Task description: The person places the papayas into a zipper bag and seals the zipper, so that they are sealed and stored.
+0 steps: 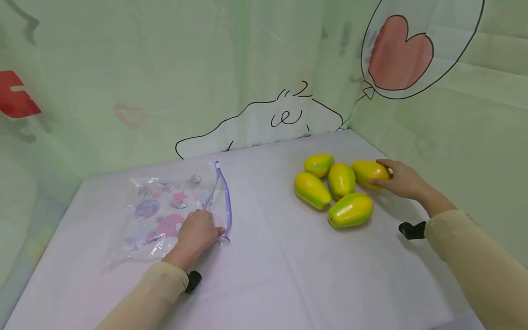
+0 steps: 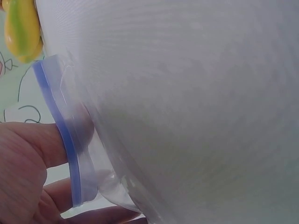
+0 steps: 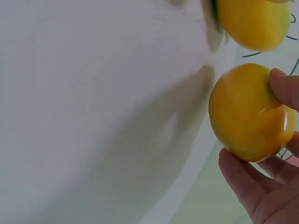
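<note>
At the left of the head view, a clear plastic zip bag (image 1: 171, 215) with pink and purple prints lies flat, its purple-edged mouth parted toward the right. My left hand (image 1: 198, 231) holds the bag near its mouth; in the left wrist view the thumb (image 2: 44, 140) shows partly through the clear plastic by the purple strip (image 2: 60, 123). On the right, my right hand (image 1: 402, 181) grips the end of a yellow-green papaya (image 1: 367, 172). From the right wrist, thumb and fingers are seen around this papaya (image 3: 250, 114).
Several more papayas sit grouped left of the right hand, including a front one (image 1: 350, 211), a left one (image 1: 312, 190) and a back one (image 1: 319, 165). The white-covered table (image 1: 264, 275) meets pale green curtains (image 1: 165, 68) with printed drawings at the back and right.
</note>
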`<state>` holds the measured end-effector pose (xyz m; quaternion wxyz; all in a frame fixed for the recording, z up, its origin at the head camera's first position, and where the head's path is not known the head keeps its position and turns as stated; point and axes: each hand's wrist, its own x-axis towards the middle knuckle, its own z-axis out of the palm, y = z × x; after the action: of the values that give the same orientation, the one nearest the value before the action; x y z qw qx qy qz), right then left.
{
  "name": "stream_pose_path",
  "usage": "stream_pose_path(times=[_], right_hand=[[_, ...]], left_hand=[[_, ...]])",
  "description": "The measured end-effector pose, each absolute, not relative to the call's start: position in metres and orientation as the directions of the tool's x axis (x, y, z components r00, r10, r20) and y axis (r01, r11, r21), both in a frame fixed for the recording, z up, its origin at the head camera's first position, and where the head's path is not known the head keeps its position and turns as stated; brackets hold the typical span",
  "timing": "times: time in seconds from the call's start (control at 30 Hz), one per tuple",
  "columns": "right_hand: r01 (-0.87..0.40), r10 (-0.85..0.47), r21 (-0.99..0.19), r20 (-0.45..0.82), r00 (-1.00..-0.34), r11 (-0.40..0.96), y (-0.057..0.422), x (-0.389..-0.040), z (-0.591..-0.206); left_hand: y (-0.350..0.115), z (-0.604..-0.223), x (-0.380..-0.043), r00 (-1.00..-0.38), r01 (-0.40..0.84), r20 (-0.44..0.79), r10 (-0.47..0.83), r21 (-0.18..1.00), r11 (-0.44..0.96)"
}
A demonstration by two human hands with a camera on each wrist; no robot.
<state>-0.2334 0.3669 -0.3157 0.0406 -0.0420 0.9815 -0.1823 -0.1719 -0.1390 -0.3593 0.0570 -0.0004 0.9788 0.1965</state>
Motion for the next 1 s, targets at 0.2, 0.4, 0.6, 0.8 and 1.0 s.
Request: stream_pose_path(times=[0.2,0.4,0.6,0.8,1.0], right_hand=[[-0.063,-0.083,-0.395,-0.033,-0.996,0.916,0.372,-0.227,-0.296],[-0.055,-0.071,-0.472,-0.017,-0.997,0.880,0.367,-0.226,-0.270],[-0.069,-0.092,-0.532,-0.017,-0.996,0.844,0.348,-0.227,-0.247],[-0.135,-0.165,-0.545,-0.007,-0.986,0.828,0.310,-0.231,-0.230],[-0.249,-0.283,-0.531,0.018,-0.959,0.810,0.259,-0.244,-0.227]], left_hand=[[-0.138,-0.360,-0.172,-0.994,-0.023,-0.112,0.021,0.377,0.926],[-0.138,-0.359,-0.172,-0.992,-0.025,-0.124,0.022,0.360,0.933],[-0.138,-0.359,-0.172,-0.992,-0.019,-0.122,0.027,0.361,0.932],[-0.139,-0.362,-0.174,-0.994,0.000,-0.098,0.040,0.375,0.927],[-0.140,-0.362,-0.175,-0.995,-0.002,-0.095,0.037,0.385,0.923]])
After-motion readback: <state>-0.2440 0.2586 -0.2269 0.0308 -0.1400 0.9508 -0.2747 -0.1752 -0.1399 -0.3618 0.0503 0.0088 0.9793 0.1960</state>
